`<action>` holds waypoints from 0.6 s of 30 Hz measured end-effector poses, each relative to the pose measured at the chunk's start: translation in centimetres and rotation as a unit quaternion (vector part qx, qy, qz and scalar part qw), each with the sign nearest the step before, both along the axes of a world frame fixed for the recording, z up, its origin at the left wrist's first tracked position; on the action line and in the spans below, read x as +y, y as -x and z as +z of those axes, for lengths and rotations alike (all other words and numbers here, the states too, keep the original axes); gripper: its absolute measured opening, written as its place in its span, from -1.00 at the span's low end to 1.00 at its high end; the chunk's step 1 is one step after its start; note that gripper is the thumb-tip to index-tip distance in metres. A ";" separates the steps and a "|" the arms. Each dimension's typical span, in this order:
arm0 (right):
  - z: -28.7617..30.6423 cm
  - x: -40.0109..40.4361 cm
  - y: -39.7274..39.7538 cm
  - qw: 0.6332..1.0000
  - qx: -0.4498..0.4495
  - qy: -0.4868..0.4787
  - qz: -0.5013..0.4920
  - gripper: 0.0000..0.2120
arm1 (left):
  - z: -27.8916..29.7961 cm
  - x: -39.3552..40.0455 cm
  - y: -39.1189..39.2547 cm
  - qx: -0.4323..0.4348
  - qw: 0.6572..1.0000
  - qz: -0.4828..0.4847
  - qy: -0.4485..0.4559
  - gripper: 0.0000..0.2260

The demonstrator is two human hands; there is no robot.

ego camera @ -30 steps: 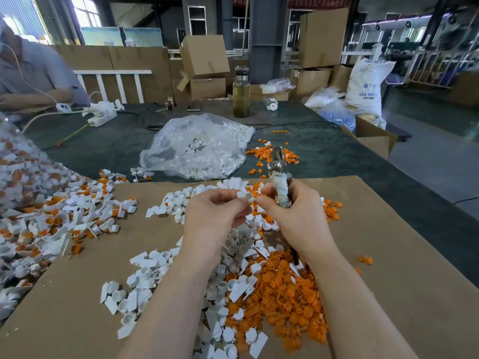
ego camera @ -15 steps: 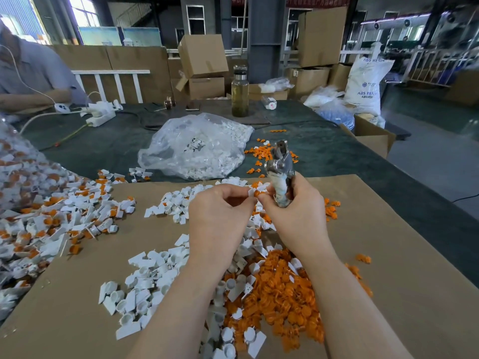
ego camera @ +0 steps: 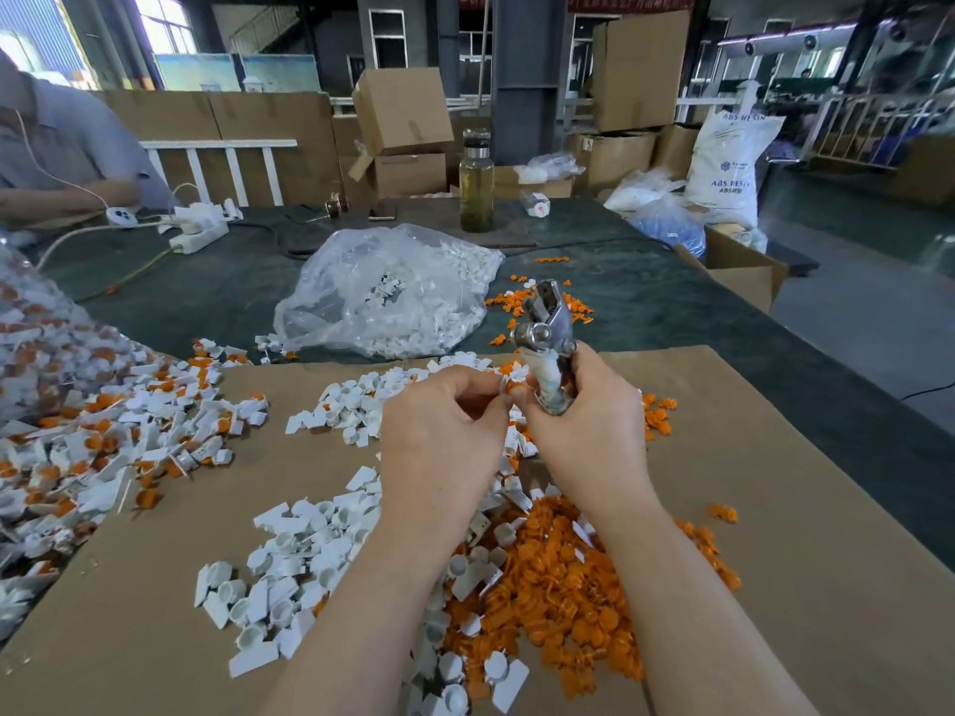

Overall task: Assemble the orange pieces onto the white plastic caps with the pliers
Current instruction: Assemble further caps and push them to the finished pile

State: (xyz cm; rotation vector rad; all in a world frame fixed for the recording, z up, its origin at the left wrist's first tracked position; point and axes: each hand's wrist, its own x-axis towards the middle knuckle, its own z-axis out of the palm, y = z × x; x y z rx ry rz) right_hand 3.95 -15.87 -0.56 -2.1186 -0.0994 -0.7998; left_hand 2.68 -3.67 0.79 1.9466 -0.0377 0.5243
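Fingers (ego camera: 519,405) round worn silver pliers (ego camera: 549,328)

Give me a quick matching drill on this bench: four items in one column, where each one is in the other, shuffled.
Items:
1. pliers
2. clear bag of white caps
3. glass bottle
4. heap of orange pieces

Places:
A. far side of the table, standing upright
B. on the cardboard beneath the forearms
C. gripped in the right hand
D. on the dark cloth beyond the cardboard

Pairs: 1-C, 2-D, 3-A, 4-B
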 end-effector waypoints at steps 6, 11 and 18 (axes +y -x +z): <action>0.2 0.0 0.2 1.000 -0.005 -0.005 0.011 -0.73 | 0.0 0.7 -0.2 0.004 0.999 -0.032 0.001 -0.92; 0.4 -0.1 0.2 0.999 0.029 -0.005 0.038 -0.78 | -0.2 0.5 -0.2 -0.005 1.000 -0.014 -0.010 -0.85; 0.6 -0.1 0.4 0.995 0.049 -0.005 0.084 -0.84 | -0.3 0.5 -0.3 -0.003 1.000 0.024 -0.003 -0.86</action>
